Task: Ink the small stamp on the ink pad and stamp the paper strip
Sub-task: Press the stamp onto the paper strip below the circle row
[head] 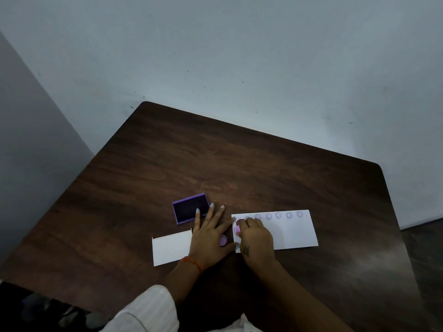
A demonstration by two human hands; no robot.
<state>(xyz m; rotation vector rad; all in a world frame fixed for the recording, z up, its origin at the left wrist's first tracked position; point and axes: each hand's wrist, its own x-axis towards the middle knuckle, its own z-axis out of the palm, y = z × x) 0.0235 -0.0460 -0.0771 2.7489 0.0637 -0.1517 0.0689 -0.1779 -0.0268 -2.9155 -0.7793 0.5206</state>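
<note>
A white paper strip (pixel 290 232) lies on the dark wooden table (pixel 239 164), with several purple ring prints along its far edge. My right hand (pixel 255 237) is closed on a small pale purple stamp (pixel 237 228), which is pressed down at the strip's left end. My left hand (pixel 209 232) lies flat with fingers spread just left of the strip, its forefinger tip at the strip's corner. Partly under this hand is a small purple round cap (pixel 223 240). The open purple ink pad (pixel 191 208) sits beyond my left fingertips.
A second white paper piece (pixel 171 248) lies to the left of my left hand. A pale wall runs along the table's far edge. The table's rounded corners show at far left and right, with dark floor at the right.
</note>
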